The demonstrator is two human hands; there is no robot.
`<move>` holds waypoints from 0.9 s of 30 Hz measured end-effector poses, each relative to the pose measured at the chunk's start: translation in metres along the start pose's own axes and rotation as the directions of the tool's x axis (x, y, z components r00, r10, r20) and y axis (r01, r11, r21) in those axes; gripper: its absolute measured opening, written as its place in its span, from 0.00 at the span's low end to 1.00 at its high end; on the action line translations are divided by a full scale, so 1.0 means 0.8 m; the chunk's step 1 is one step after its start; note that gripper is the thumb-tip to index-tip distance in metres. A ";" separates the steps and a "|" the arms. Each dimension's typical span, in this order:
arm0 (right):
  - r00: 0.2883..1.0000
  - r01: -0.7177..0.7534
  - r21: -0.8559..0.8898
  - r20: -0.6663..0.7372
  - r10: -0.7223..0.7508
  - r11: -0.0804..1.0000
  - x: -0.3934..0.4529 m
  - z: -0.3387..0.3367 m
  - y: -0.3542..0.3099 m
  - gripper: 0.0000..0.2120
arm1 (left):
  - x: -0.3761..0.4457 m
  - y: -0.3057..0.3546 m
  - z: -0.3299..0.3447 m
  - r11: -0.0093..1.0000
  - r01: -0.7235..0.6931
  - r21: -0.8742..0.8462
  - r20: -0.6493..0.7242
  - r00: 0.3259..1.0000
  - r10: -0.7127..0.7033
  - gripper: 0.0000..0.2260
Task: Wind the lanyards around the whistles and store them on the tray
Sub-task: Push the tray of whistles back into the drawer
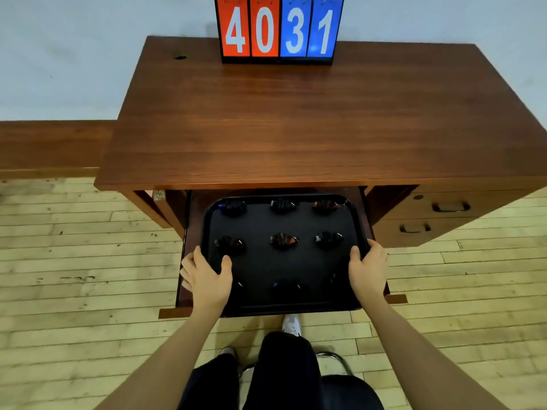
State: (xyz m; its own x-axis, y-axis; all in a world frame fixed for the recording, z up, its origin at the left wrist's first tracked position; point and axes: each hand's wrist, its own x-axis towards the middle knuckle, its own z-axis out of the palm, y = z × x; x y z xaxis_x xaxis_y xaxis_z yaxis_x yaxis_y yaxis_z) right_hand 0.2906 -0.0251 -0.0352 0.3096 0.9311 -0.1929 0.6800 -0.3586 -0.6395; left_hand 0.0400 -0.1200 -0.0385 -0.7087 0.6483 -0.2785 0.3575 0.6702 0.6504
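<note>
A black tray sits in the pulled-out drawer under the desk. Several whistles wrapped in dark lanyards lie on it in rows, such as one at the middle and one at the back left. My left hand grips the tray's left rim, thumb on top inside the edge. On the tray's right rim my right hand grips the same way. The front row of whistles is dark and hard to make out.
A wooden desk spans the view, with a flip scoreboard reading 4031 at its back edge. Two closed drawers are at the right. My legs, a shoe and a chair frame are below, on a wooden floor.
</note>
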 end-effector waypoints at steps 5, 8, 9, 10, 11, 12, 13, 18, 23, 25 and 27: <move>0.999 0.017 0.016 0.030 -0.017 1.000 0.018 0.025 0.014 0.20 | 0.016 -0.018 0.023 1.000 -0.002 0.005 0.023 1.000 0.002 0.34; 0.998 0.041 0.002 0.051 -0.041 0.999 0.037 0.045 0.019 0.20 | 0.036 -0.028 0.039 1.000 -0.011 0.007 0.012 1.000 0.011 0.30; 0.997 0.044 0.002 0.059 -0.044 0.999 0.042 0.049 0.020 0.21 | 0.041 -0.029 0.043 1.000 -0.013 0.008 0.008 1.000 0.012 0.29; 0.996 0.048 0.004 0.069 -0.048 0.999 0.047 0.054 0.021 0.21 | 0.047 -0.030 0.047 1.000 -0.015 0.011 0.001 1.000 0.015 0.29; 0.996 0.049 0.009 0.078 -0.050 0.999 0.053 0.060 0.023 0.21 | 0.052 -0.031 0.052 1.000 -0.017 0.014 -0.004 1.000 0.017 0.29; 0.995 0.054 0.013 0.081 -0.055 0.998 0.056 0.064 0.024 0.20 | 0.056 -0.032 0.055 1.000 -0.020 0.018 -0.007 1.000 0.020 0.29; 0.995 0.057 0.015 0.086 -0.059 0.998 0.060 0.067 0.025 0.20 | 0.059 -0.032 0.058 1.000 -0.019 0.023 -0.006 1.000 0.019 0.29; 0.994 0.054 -0.021 0.097 -0.051 0.998 0.068 0.078 0.034 0.21 | 0.067 -0.033 0.070 0.997 -0.015 0.071 -0.018 1.000 0.016 0.29; 0.984 0.077 -0.147 0.170 -0.052 0.986 0.065 0.072 0.028 0.23 | 0.067 -0.027 0.067 0.989 0.009 0.144 0.013 1.000 -0.011 0.30; 0.985 0.106 -0.239 0.161 -0.068 0.965 0.058 0.065 0.022 0.25 | 0.065 -0.024 0.062 0.983 0.009 0.181 0.026 1.000 -0.014 0.31; 0.983 0.157 -0.247 0.128 -0.128 0.956 0.047 0.059 0.017 0.26 | 0.058 -0.023 0.055 0.975 -0.024 0.219 0.025 1.000 0.019 0.32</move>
State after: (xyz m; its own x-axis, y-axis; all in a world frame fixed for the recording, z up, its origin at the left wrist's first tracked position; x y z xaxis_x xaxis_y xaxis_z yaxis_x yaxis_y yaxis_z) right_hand 0.2802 0.0079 -0.0859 0.1323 0.9701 -0.2033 0.8631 -0.2136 -0.4576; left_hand 0.0273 -0.0861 -0.0944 -0.6865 0.6697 -0.2833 0.4991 0.7173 0.4862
